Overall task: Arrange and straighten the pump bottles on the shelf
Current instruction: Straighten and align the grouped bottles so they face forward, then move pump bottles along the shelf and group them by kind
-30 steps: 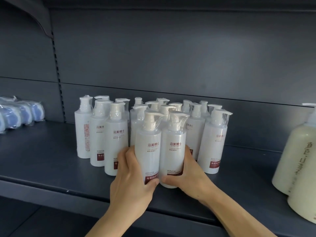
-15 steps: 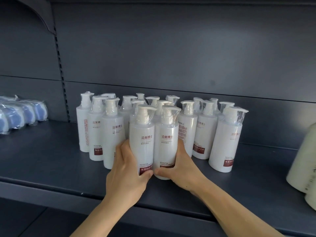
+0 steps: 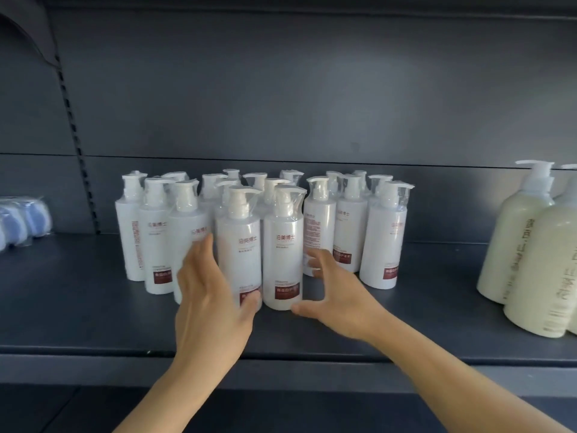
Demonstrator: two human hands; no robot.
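Several white pump bottles with dark red labels stand upright in a cluster on the dark shelf (image 3: 93, 307). Two stand in front: the left front bottle (image 3: 239, 245) and the right front bottle (image 3: 283, 248), side by side. My left hand (image 3: 209, 295) is spread with straight fingers at the left side of the left front bottle, thumb near its base. My right hand (image 3: 331, 289) is spread wide just right of the right front bottle, thumb near its base, fingers apart from it. Neither hand holds a bottle.
Two large cream pump bottles (image 3: 530, 260) stand at the right end of the shelf. Blue wrapped packs (image 3: 22, 223) lie at the far left. The shelf's front edge (image 3: 281, 367) runs just below my wrists. A back panel closes the shelf behind.
Both hands have let go of the two front bottles and spread apart. The two bottles stand free on the shelf. The view has shifted so the cream bottles show again.
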